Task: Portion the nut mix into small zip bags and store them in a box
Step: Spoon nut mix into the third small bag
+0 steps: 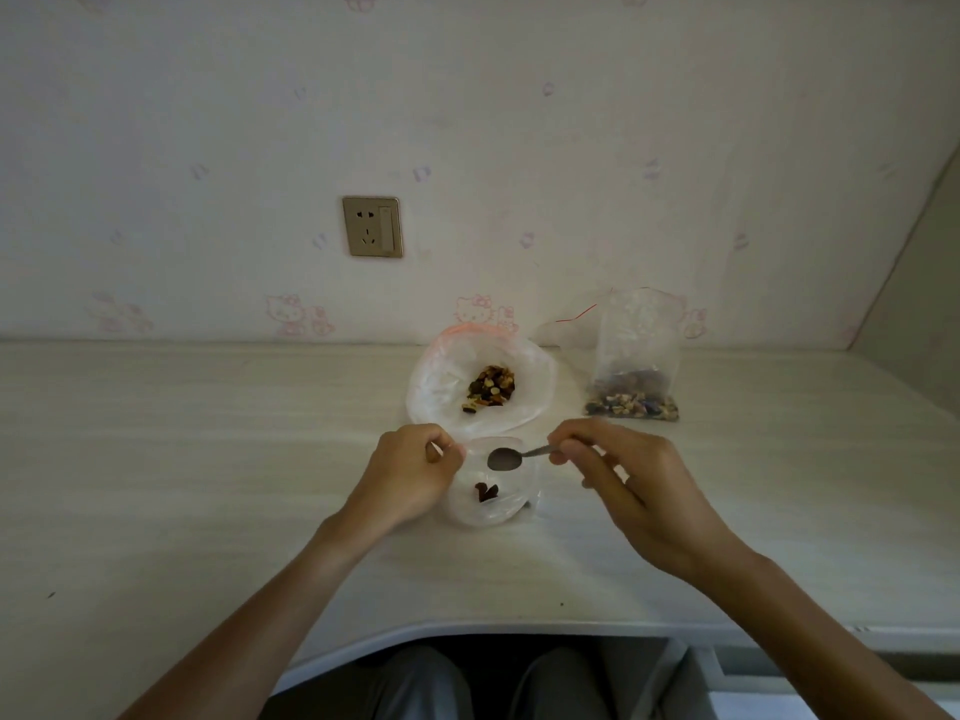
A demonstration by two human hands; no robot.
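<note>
Left hand (415, 472) pinched small zip bag (491, 498) rim open on counter (208, 459) w/ right hand (631, 483) gripping empty spoon (506, 458) over it.

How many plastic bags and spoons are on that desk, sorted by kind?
Plastic bags: 3: big open bag, small bag being filled, filled bag by the wall
Spoons: 1: spoon
Total: 4
</note>
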